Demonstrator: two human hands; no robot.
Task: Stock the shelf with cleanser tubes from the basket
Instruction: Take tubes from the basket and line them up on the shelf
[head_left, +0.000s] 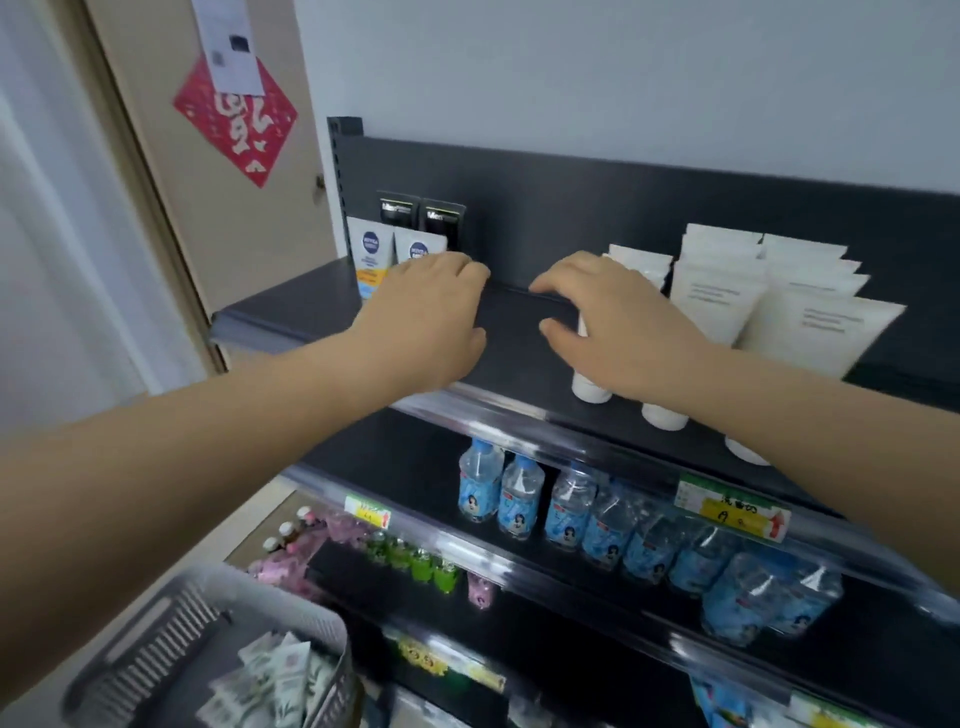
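Head view: both hands are held over the middle of the top shelf (519, 332).
Left hand (431, 317): fingers bent, nothing seen held, beside the blue-logo tubes (370, 254).
Right hand (618, 322): laid over a white tube (591, 387); a grip cannot be confirmed.
Basket (156, 639): lower left, cleanser tubes (280, 670) inside.
Advice: the white tube should be stood cap-down, squared with its row at the front edge.

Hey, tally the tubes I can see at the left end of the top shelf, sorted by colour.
White tubes with a round blue logo: 2
Black tubes: 2
Total: 4, counting only what shows past the left hand.
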